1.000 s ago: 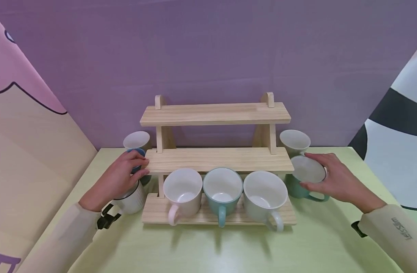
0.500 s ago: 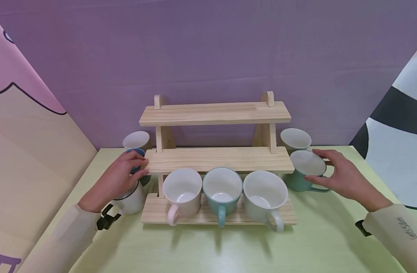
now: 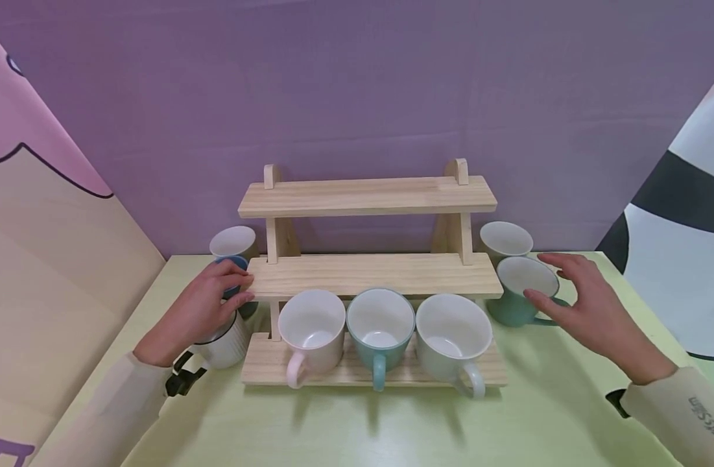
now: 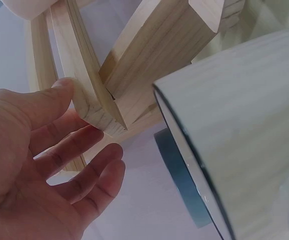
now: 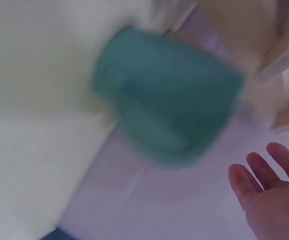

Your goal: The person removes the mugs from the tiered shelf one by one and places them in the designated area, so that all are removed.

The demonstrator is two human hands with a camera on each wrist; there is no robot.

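Observation:
A three-tier wooden display rack [image 3: 368,274] stands mid-table. My left hand [image 3: 202,305] grips the left end of its middle shelf; in the left wrist view the thumb lies on one face of the board [image 4: 87,90] and fingers on the other. To the rack's right is a green mug [image 3: 513,312], handle turned right. My right hand [image 3: 593,318] hovers beside it, thumb and fingers spread, holding nothing. The right wrist view shows that mug [image 5: 169,90] blurred, apart from the fingers [image 5: 242,182]. On the bottom shelf sit a pink mug [image 3: 318,353], a teal mug [image 3: 386,350] and a whitish mug [image 3: 450,353].
Behind the green mug stands another mug [image 3: 505,240], close to the purple backdrop [image 3: 368,84]. Left of the rack are a white ribbed mug [image 3: 228,344] with a dark rim, a blue mug [image 3: 234,261] partly behind my hand, and a further mug [image 3: 233,241].
The green mug has shifted back towards the mug behind it. My right hand has let go of it and drawn off to the right. My left hand stays on the shelf.

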